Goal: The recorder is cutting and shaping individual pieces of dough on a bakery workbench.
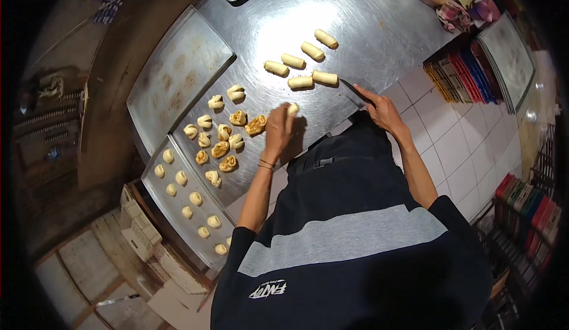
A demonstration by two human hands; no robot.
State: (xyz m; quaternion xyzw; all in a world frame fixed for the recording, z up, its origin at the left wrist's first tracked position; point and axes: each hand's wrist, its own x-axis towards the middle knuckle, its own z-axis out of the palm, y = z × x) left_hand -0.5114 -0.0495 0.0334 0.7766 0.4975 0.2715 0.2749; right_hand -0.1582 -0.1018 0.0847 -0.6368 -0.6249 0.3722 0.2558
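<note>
A: In the head view, what is the left grip (278, 130) doing?

B: It is grasping a pale dough piece (293, 109), which is showing at the fingertips. I cannot tell whether the piece is touching the tabletop (373, 39).

A: And the right grip (384, 114)?

B: It is clenching around a knife (351, 90), whose blade is pointing forward and left. The tip is reaching just beside a pale dough roll (325, 77); whether they are touching, I cannot tell.

A: Are more rolls lying near?

B: Yes, a second roll (301, 82) is lying just ahead of the left grip, and four others (312, 50) are lying farther ahead in a slanting row.

A: What is sitting to the left of the left grip?

B: A cluster of folded dough pieces (220, 149) is spreading there, several showing brown filling. Beyond them, nearer the person, a tray (208, 205) is carrying small dough buns (181, 178). Farther ahead and left, a flat metal sheet (178, 63) is resting.
</note>
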